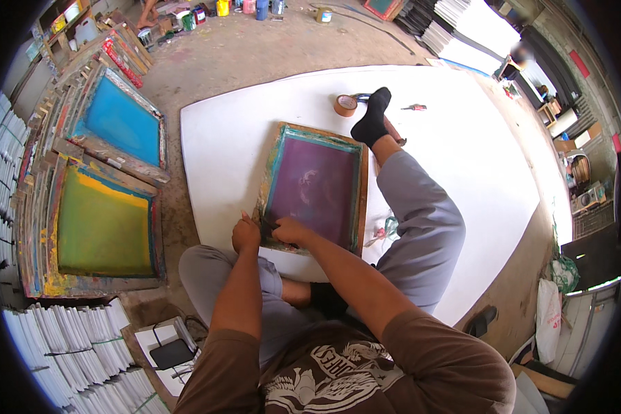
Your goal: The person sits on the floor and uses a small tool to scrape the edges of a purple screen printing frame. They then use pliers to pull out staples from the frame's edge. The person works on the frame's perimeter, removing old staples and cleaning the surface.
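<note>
- The left hand (pixel 246 233) is curling closed beside the lower-left corner of the wooden-framed screen (pixel 313 186); whether it is gripping the frame or something else, I cannot tell.
- The right hand (pixel 291 232) is clenching around a dark tool (pixel 268 223), whose end is pointing toward the left hand, over the frame's near-left corner.
- The wooden-framed screen, with purple mesh and teal-stained borders, is lying flat on a white sheet (pixel 483 207) in front of the seated person, slightly tilted.
- A brown tape roll (pixel 340 110) is resting beyond the frame's far edge, just beside the black-socked foot (pixel 372 120).
- A small red tool (pixel 415 107) is lying right of that foot.
- To the left, a blue screen (pixel 123 119) and a yellow-green screen (pixel 107 224) are leaning among other frames.
- Bundled white stacks (pixel 76 352) are standing at the lower left.
</note>
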### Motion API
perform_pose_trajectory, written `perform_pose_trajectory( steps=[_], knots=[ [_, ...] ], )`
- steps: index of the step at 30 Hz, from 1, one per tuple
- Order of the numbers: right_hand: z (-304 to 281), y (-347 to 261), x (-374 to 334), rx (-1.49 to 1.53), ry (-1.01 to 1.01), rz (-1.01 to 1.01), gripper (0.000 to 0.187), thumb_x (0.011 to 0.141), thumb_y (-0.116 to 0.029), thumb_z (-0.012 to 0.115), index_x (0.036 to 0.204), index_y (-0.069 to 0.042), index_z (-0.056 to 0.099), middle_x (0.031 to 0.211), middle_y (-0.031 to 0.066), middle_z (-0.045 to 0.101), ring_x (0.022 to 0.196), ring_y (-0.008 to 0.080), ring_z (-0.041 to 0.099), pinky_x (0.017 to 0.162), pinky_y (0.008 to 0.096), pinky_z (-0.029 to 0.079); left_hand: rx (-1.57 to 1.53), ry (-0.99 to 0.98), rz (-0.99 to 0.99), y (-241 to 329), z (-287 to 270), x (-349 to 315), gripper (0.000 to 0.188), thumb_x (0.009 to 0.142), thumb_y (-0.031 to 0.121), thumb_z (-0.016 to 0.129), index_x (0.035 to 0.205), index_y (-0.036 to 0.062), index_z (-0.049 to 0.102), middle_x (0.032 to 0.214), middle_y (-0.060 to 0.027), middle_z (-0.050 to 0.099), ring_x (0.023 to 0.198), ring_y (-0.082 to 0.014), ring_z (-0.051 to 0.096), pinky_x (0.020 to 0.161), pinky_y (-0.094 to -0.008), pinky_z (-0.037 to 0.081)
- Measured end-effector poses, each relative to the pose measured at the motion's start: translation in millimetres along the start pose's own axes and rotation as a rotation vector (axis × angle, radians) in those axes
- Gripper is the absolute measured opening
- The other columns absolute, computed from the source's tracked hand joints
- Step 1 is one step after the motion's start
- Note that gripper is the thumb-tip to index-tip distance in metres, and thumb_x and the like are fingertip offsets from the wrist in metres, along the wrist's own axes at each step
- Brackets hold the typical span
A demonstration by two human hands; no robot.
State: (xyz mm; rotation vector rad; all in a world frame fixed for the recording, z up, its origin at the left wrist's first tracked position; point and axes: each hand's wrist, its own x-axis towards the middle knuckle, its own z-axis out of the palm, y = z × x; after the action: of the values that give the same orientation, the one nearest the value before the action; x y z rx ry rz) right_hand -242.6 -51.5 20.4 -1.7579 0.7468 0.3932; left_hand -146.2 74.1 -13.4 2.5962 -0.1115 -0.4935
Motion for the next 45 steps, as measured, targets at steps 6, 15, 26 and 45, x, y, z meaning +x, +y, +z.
perform_pose_trajectory(
  steps=[6, 15, 26, 45],
  knots=[
    [-4, 20, 17, 0.075, -0.104, -0.013, 0.037, 0.079, -0.009, 0.062, 0.111, 0.009, 0.062, 0.068, 0.0139, 0.058, 0.046, 0.0222, 0.054, 0.040, 0.0396, 0.042, 0.053, 0.017, -0.019, 11, 5, -4, 0.065, 0.111, 0.048, 0.025, 0.107, 0.0006, 0.070, 0.110, -0.0253, 0.072, 0.102, -0.0466, 0.069, 0.089, -0.0585, 0.054],
    [-12, -22, -36, 0.185, -0.094, -0.045, 0.056, 0.083, -0.020, 0.065, 0.126, 0.016, 0.054, 0.087, 0.0267, 0.068, 0.062, 0.0296, 0.068, 0.049, 0.0415, 0.052, 0.084, 0.035, 0.110, 40, -29, -31, 0.072, 0.096, 0.068, 0.054, 0.105, -0.0024, 0.069, 0.092, -0.0217, 0.074, 0.090, -0.0404, 0.072, 0.076, -0.0544, 0.054],
    [-26, 2, -50, 0.088, 0.019, -0.236, 0.065, 0.082, -0.036, 0.076, 0.132, 0.001, 0.057, 0.106, 0.0242, 0.072, 0.090, 0.0346, 0.074, 0.070, 0.0441, 0.059, -0.468, -0.417, 0.148, -8, 16, -7, 0.064, 0.097, 0.053, 0.065, 0.071, -0.0055, 0.069, 0.054, -0.0161, 0.061, 0.048, -0.0297, 0.063, 0.051, -0.0452, 0.047],
    [-170, 210, -69, -0.122, 1.056, 0.585, 0.071, 0.107, -0.047, 0.042, 0.159, -0.001, 0.030, 0.167, 0.0257, 0.025, 0.154, 0.0452, 0.024, 0.123, 0.0564, 0.024, -0.300, -0.281, 0.167, 5, 9, -35, 0.062, 0.102, 0.043, 0.059, 0.062, -0.0041, 0.062, 0.051, -0.0154, 0.055, 0.044, -0.0304, 0.059, 0.050, -0.0466, 0.046]
  ],
)
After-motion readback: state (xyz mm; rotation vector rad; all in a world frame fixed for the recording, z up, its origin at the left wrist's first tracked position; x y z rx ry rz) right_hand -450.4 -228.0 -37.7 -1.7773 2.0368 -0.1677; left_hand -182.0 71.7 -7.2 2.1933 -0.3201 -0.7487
